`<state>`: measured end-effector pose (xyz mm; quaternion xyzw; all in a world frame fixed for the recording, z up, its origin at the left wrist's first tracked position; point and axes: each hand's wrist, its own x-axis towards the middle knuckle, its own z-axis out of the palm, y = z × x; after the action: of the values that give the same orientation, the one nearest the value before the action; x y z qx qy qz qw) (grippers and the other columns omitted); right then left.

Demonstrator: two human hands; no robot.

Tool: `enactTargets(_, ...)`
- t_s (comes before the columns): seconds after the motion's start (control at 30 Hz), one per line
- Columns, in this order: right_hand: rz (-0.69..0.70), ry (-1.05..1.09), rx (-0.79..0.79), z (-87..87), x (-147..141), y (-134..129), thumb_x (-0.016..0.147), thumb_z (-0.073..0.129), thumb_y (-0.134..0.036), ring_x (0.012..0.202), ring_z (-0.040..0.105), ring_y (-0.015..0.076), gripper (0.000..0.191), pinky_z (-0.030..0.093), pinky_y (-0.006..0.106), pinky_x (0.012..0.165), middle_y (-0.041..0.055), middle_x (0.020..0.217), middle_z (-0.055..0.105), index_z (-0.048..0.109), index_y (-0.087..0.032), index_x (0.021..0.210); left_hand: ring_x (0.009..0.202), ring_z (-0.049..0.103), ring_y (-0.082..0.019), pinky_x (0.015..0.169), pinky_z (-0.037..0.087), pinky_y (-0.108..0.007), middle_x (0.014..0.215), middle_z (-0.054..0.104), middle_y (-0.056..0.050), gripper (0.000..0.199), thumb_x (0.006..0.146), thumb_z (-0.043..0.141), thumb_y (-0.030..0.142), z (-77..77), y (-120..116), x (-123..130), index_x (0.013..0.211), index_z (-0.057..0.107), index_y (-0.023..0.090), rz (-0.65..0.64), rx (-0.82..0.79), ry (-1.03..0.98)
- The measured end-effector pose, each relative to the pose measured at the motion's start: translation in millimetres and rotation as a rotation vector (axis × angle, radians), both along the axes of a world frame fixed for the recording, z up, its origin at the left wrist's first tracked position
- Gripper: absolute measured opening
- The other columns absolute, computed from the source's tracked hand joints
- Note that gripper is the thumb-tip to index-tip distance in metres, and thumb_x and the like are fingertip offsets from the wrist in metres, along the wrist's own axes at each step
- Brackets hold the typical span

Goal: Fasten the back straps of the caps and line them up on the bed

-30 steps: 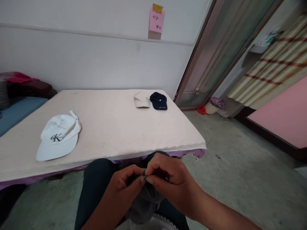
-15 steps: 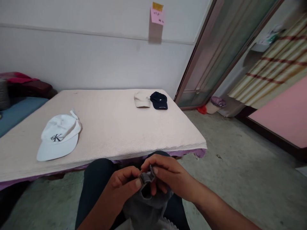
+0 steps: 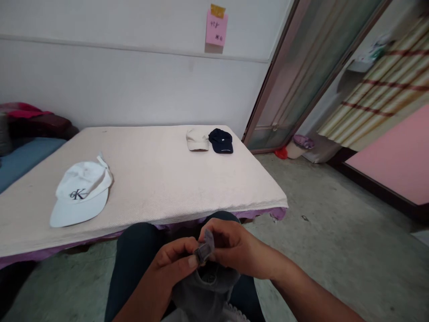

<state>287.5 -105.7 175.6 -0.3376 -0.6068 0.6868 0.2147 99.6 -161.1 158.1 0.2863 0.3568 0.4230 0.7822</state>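
A grey cap (image 3: 204, 290) rests over my lap, its back opening and strap toward me. My left hand (image 3: 174, 261) pinches the strap's buckle (image 3: 201, 253) between thumb and fingers. Right beside it, my right hand (image 3: 234, 246) grips the cap's strap (image 3: 209, 240), whose loose end sticks up from the buckle. On the bed ahead lies a white cap (image 3: 80, 192) with black letters, at the left. Farther back, a beige cap (image 3: 197, 139) and a navy cap (image 3: 221, 141) sit side by side.
The bed (image 3: 150, 179) has a pale cover over purple cloth. A pink note (image 3: 216, 29) is taped to the wall. At the right are a sliding door (image 3: 301, 58), a bin (image 3: 298, 145) and a striped curtain (image 3: 378, 89). Dark and red items (image 3: 36, 120) lie at far left.
The loose strap end now stands higher above the buckle, and my right fingers have shifted on it. My left hand keeps its pinch. The view has shifted slightly.
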Motion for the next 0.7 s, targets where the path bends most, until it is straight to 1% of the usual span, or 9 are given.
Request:
enactTargets(0.17, 0.026, -0.064, -0.054, -7.3, 0.0, 3.0, 0.071, 0.061, -0.011, 0.053, 0.046, 0.0068, 0.017, 0.035, 0.016, 0.046, -0.0058, 0.061, 0.050, 0.056, -0.018, 0.085, 0.062, 0.041, -0.011, 0.058, 0.034, -0.021, 0.067, 0.049, 0.000, 0.017, 0.076, 0.069, 0.029, 2.3, 1.1, 3.5, 0.066, 0.063, 0.016, -0.010, 0.018, -0.046)
enactTargets(0.3, -0.003, -0.051, -0.051, -11.4, -2.1, 4.1, 0.071, 0.063, -0.013, 0.053, 0.047, 0.0070, 0.017, 0.035, 0.017, 0.047, -0.0058, 0.062, 0.051, 0.054, -0.019, 0.084, 0.064, 0.040, -0.011, 0.059, 0.034, -0.022, 0.071, 0.046, 0.000, 0.018, 0.078, 0.067, 0.029, 2.2, 0.5, 3.3, 0.066, 0.063, 0.017, 0.012, 0.098, 0.028)
enactTargets(0.4, -0.010, -0.067, -0.045, -10.7, -3.0, 4.4, 0.072, 0.063, -0.013, 0.053, 0.048, 0.0075, 0.018, 0.037, 0.018, 0.049, -0.0049, 0.065, 0.054, 0.055, -0.019, 0.087, 0.074, 0.049, -0.013, 0.066, 0.039, -0.023, 0.090, 0.054, -0.002, 0.014, 0.078, 0.067, 0.026, 3.0, -1.0, 2.3, 0.067, 0.067, 0.018, 0.084, 0.147, 0.101)
enactTargets(0.47, -0.036, -0.068, -0.019, -6.9, -2.4, 3.4, 0.074, 0.060, -0.013, 0.056, 0.050, 0.0084, 0.016, 0.038, 0.019, 0.051, -0.0038, 0.067, 0.056, 0.057, -0.018, 0.089, 0.084, 0.054, -0.017, 0.070, 0.041, -0.024, 0.106, 0.056, -0.005, 0.016, 0.079, 0.065, 0.027, 5.7, -1.7, 2.6, 0.067, 0.070, 0.018, 0.081, 0.165, 0.130)
enactTargets(0.5, -0.066, -0.060, 0.009, -3.7, -1.9, 2.3, 0.077, 0.059, -0.014, 0.058, 0.050, 0.0088, 0.014, 0.038, 0.019, 0.052, -0.0031, 0.068, 0.056, 0.059, -0.018, 0.090, 0.087, 0.055, -0.018, 0.071, 0.042, -0.025, 0.109, 0.058, -0.006, 0.018, 0.080, 0.065, 0.028, 7.5, -1.6, 3.2, 0.066, 0.070, 0.017, 0.065, 0.176, 0.140)
enactTargets(0.53, -0.099, -0.039, 0.039, 0.4, -1.3, 0.8, 0.079, 0.058, -0.015, 0.060, 0.050, 0.0090, 0.013, 0.038, 0.020, 0.053, -0.0026, 0.069, 0.055, 0.059, -0.018, 0.092, 0.087, 0.056, -0.019, 0.071, 0.042, -0.025, 0.105, 0.061, -0.006, 0.020, 0.080, 0.065, 0.029, 9.3, -1.3, 4.2, 0.065, 0.071, 0.017, 0.048, 0.188, 0.142)
enactTargets(0.6, -0.152, 0.016, 0.107, 11.2, -0.8, -3.4, 0.084, 0.056, -0.020, 0.062, 0.049, 0.0088, 0.012, 0.037, 0.020, 0.054, -0.0017, 0.073, 0.055, 0.061, -0.018, 0.095, 0.079, 0.056, -0.017, 0.067, 0.042, -0.023, 0.087, 0.064, -0.005, 0.020, 0.079, 0.067, 0.032, 12.2, -0.1, 6.6, 0.064, 0.071, 0.018, 0.035, 0.189, 0.129)
enactTargets(0.67, -0.125, 0.032, 0.191, 23.5, -1.6, -7.8, 0.086, 0.056, -0.024, 0.064, 0.049, 0.0089, 0.015, 0.038, 0.020, 0.055, -0.0002, 0.080, 0.056, 0.063, -0.020, 0.098, 0.070, 0.053, -0.014, 0.063, 0.041, -0.022, 0.074, 0.062, -0.002, 0.016, 0.077, 0.070, 0.032, 12.7, 1.0, 8.8, 0.069, 0.072, 0.019, 0.044, 0.157, 0.119)
enactTargets(0.7, -0.087, 0.014, 0.239, 29.4, -2.6, -9.5, 0.085, 0.057, -0.024, 0.065, 0.050, 0.0091, 0.015, 0.038, 0.021, 0.056, 0.0006, 0.084, 0.057, 0.064, -0.020, 0.099, 0.070, 0.053, -0.013, 0.064, 0.042, -0.022, 0.074, 0.062, -0.001, 0.013, 0.076, 0.071, 0.032, 12.0, 1.4, 9.4, 0.075, 0.073, 0.020, 0.048, 0.139, 0.126)
